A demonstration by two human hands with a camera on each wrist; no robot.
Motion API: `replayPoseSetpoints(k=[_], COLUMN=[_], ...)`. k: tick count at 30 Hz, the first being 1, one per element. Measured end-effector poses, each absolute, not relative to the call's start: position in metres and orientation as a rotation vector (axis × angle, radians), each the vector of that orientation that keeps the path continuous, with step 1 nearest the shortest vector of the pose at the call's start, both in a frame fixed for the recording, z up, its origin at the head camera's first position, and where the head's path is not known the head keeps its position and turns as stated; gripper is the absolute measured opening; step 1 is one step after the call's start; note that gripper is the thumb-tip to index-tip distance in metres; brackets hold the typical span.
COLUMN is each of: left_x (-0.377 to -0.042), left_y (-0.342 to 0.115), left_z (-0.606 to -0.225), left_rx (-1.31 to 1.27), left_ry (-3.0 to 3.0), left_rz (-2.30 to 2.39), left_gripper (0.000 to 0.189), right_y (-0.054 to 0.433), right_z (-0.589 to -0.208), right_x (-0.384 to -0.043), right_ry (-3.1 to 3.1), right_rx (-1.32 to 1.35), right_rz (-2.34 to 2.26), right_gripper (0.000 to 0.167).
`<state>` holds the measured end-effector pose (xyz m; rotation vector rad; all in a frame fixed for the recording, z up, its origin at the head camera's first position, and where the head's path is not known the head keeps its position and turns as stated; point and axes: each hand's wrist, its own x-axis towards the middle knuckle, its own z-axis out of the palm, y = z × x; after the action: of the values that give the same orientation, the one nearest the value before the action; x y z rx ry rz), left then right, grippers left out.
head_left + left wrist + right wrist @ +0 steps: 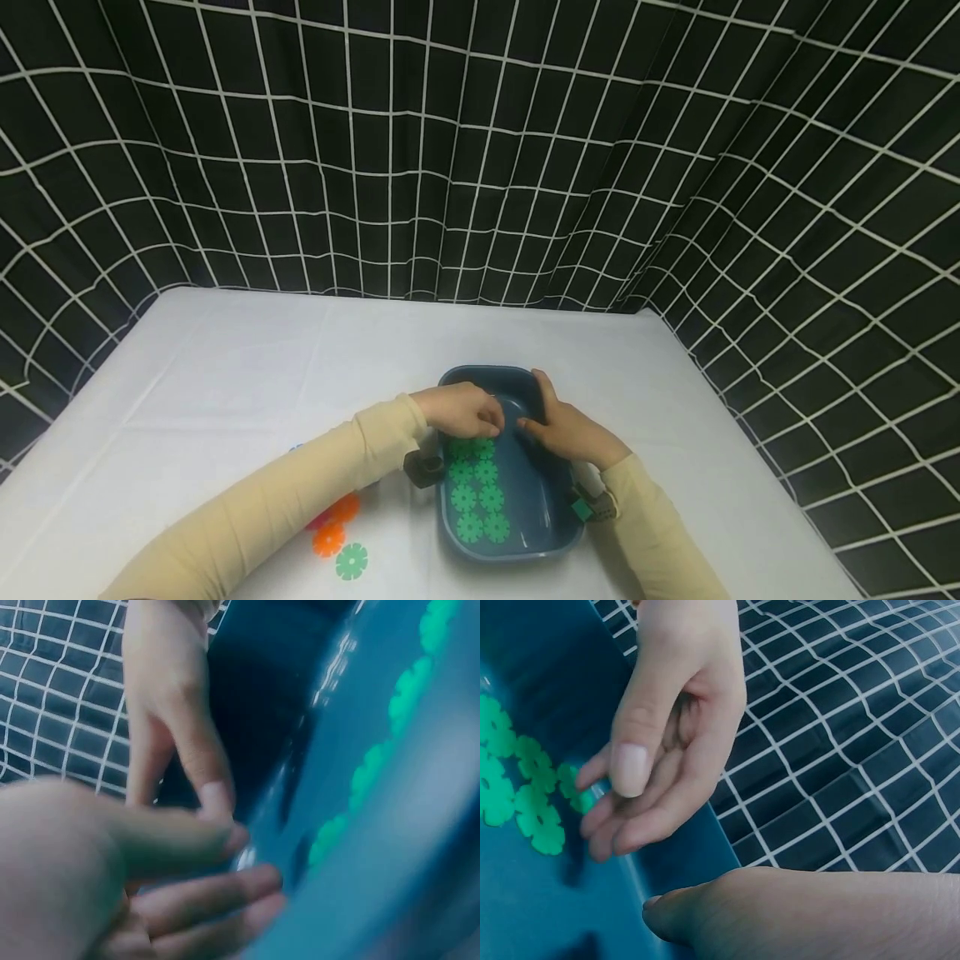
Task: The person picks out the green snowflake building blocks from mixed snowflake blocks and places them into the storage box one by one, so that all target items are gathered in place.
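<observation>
A blue-grey plastic basin (531,500) sits on the white-covered table. Along its left side, green notched plastic discs (491,498) lie flat in two columns. My left hand (461,410) reaches over the left rim, just beyond the far end of those columns. Its fingers are loosely bent with no piece between thumb and fingertips, as the right wrist view shows of this same left hand (679,742). At the far right, my right hand (572,429) grips the basin wall, thumb inside and the other fingers outside; the left wrist view shows this right hand (172,697) straddling the wall.
Left of the basin, orange discs (328,540) and a pale green disc (352,562) lie on the white tablecloth (247,367). Pink and blue pieces are partly covered by the left sleeve (300,487). A black curtain with white grid lines (420,167) surrounds the table.
</observation>
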<state>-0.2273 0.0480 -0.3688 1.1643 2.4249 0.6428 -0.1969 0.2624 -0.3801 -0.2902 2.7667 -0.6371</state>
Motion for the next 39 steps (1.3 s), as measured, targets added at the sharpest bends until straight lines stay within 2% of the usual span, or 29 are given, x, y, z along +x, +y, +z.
replayPoseSetpoints(k=[6, 12, 17, 21, 29, 39], left_x=[-0.212, -0.177, -0.143, -0.12, -0.099, -0.1], left_y=[0.031, -0.003, -0.038, -0.066, -0.091, -0.084], left_z=[-0.364, -0.346, -0.345, -0.361, -0.396, -0.403], left_rx=[1.275, 1.402, 1.589, 1.665, 1.463, 1.296], left_ry=[2.417, 2.376, 2.342, 2.44, 2.532, 2.543], left_rz=[0.91, 1.142, 1.112, 0.937, 0.521, 0.509], left_gripper=[0.018, 0.016, 0.015, 0.026, 0.03, 0.038], right_y=[0.261, 0.264, 0.265, 0.264, 0.266, 0.266], right_z=[-0.383, -0.382, -0.382, -0.381, -0.38, -0.383], right_x=[-0.195, -0.195, -0.197, -0.198, -0.2, -0.2], right_ry=[2.755, 2.769, 2.748, 2.738, 2.735, 2.742], right_rx=[-0.283, -0.272, -0.283, -0.29, -0.282, -0.29], right_rz=[-0.661, -0.661, -0.662, -0.67, -0.68, -0.701], right_gripper=[0.085, 0.086, 0.086, 0.087, 0.086, 0.086])
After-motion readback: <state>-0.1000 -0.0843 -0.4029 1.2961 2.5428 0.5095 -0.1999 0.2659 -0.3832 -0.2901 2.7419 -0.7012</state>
